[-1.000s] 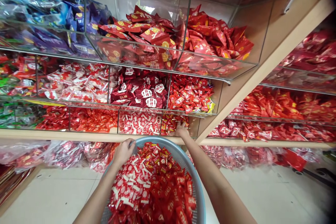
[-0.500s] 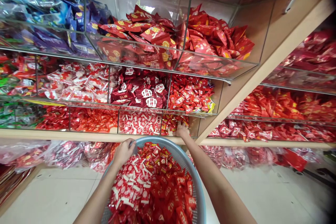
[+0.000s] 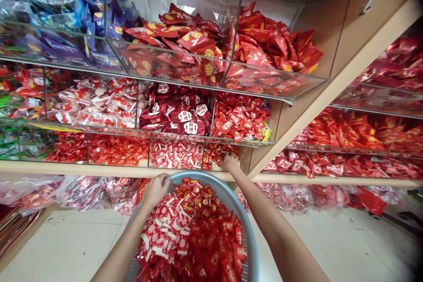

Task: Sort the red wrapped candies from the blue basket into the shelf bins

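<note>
A grey-blue plastic basket (image 3: 253, 233) with perforated walls is filled with wrapped candies: red-and-white ones (image 3: 165, 229) on the left, plain red packets (image 3: 211, 246) on the right, small red-and-gold ones (image 3: 201, 196) toward the far side. My left hand (image 3: 157, 190) is closed over its far-left rim. Beyond the basket, my right hand (image 3: 231, 163) reaches into the lowest bin at the right end, against small red-and-gold candies (image 3: 214, 154). Its fingers look curled in, and what lies in them is hidden.
Clear-walled bins (image 3: 178, 116) of wrapped sweets rise in tiers ahead. A slanting wooden divider (image 3: 330, 79) stands right of my right hand, with more bins beyond. Plastic bags of candy (image 3: 82, 194) sit below the wooden shelf edge (image 3: 99, 169), above a tiled floor (image 3: 82, 233).
My right hand has shifted slightly to the right within the bin, and its fingers look more curled. My left hand stays on the basket rim.
</note>
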### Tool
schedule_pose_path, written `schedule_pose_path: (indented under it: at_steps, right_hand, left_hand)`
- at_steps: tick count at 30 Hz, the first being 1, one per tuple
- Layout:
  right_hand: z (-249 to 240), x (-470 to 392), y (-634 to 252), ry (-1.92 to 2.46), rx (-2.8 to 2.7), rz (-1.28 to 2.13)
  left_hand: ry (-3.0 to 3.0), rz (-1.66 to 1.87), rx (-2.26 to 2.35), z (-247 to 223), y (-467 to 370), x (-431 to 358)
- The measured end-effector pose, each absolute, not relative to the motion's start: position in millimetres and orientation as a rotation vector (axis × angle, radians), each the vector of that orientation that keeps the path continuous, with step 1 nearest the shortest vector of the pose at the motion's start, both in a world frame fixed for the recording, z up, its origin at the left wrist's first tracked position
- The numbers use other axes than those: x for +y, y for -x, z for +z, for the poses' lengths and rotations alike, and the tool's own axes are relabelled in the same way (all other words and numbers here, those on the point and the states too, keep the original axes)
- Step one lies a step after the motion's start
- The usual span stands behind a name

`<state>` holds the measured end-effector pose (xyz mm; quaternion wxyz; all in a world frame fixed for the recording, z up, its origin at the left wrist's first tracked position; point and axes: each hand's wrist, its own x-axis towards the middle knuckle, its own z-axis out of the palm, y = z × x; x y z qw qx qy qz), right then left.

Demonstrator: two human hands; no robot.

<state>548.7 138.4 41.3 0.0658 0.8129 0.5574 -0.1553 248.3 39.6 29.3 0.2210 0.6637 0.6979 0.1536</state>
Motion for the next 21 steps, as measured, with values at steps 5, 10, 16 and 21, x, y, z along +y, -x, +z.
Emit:
schedule_pose_path:
  at_steps: [5,10,16,21]
  right_hand:
    - [41.1,139.1,-544.2,-2.446,1.667,-0.438]
    - [42.8,137.6,-544.9,-2.443,1.707,-0.392]
    - [42.3,133.2,-546.8,-2.489,1.759,-0.276]
    - [40.3,134.4,-545.9,-2.544,1.716,-0.254]
  left_hand:
    - [-1.834,0.427,1.928,30.7,-248.4,39.1]
    - [-1.834,0.425,1.93,30.1,-247.9,39.4]
    - [-1.854,0.424,1.931,28.8,-248.0,40.5]
    - [-1.831,0.411,1.932,31.0,-248.9,39.4]
